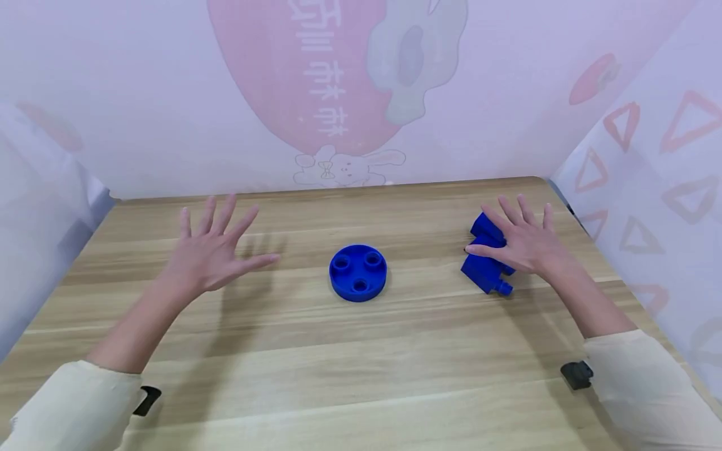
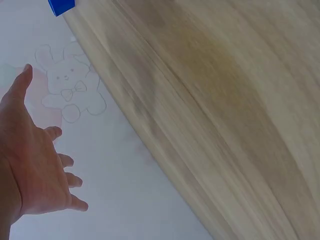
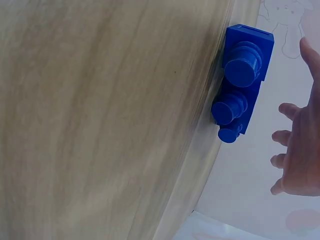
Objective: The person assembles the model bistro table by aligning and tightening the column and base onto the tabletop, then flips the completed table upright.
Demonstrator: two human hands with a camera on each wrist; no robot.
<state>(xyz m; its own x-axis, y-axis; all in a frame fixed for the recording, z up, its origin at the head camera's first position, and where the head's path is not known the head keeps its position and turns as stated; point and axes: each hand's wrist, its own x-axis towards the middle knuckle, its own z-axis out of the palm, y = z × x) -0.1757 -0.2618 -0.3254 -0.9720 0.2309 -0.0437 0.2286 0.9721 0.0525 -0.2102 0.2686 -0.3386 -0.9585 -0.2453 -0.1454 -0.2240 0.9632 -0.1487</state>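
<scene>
My left hand [image 1: 207,258] hovers over the left of the table, its fingers straight and spread and its palm holding nothing. Held the same way on the right, my right hand [image 1: 521,245] overlaps a blue blocky plastic piece [image 1: 481,268] in the head view and partly hides it. Seen from the right wrist, that blue piece [image 3: 241,73] has round cylinders of differing sizes sticking out of its side. Between the hands lies a round blue dish-shaped base [image 1: 359,275] with three ring-shaped sockets inside.
The wood-grain table [image 1: 316,369] ends at the back against a pale printed wall panel [image 1: 225,150]. Another printed panel [image 1: 648,188] rises along the right side. Black wrist straps [image 1: 577,374] show by the cream sleeves [image 1: 648,388].
</scene>
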